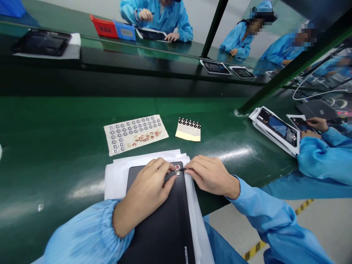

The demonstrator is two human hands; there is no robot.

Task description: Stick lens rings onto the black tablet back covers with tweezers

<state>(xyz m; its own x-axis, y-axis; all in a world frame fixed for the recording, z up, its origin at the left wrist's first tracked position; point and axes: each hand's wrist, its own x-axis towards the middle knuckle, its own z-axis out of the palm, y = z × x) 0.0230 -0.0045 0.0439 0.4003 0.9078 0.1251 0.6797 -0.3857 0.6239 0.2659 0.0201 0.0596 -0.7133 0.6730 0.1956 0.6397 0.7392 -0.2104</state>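
Tweezers (182, 169) pinched in right hand (211, 176), tips at red tab (177, 167) above silver ring (178, 173) near top edge of black tablet (154, 220); left hand (145, 192) lies open on tablet, fingertips just beside ring, tablet's long axis running away from person.

Left hand (144, 194) and right hand (211, 176) over a tablet (156, 223), which lies on paper sheets (114, 183) on the bench (55, 121). Beyond the hands, a sticker sheet (136, 134), with a strip of rings (188, 129) just to its right. Farther right of the right hand, a stack of tablets (275, 128) beside a co-worker's hands (316, 124).
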